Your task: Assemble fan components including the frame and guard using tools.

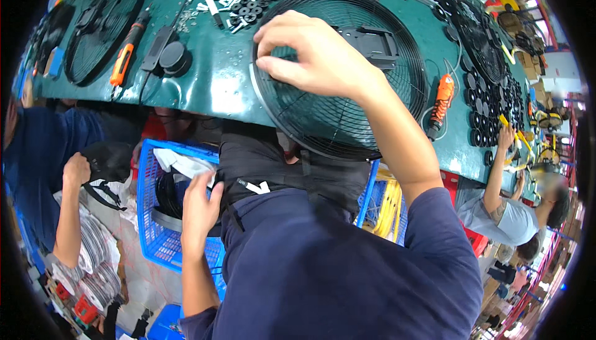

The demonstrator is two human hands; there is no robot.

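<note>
A round black wire fan guard (397, 101) with a bracket (370, 45) at its centre lies on the green table, its near edge overhanging my lap. My right hand (310, 54) reaches over it, with thumb and curled fingers pinched at its left rim; the exact contact is partly hidden. A pale strip (263, 99) shows along that rim just below the thumb. Lower down, my left hand (200, 206) hovers over the blue basket (148, 216), thumb apart from the fingers and nothing visible in it. Black ring-shaped parts (166, 194) and a white bag (183, 163) lie in the basket.
Orange screwdrivers (126, 54) (441, 101) lie on both sides. Small black rollers and white pins (231, 0) are strewn at the back. Black round parts (481, 113) stand in rows to the right. A co-worker (515, 216) sits right, another (43, 147) left. Yellow parts (386, 206) fill another basket.
</note>
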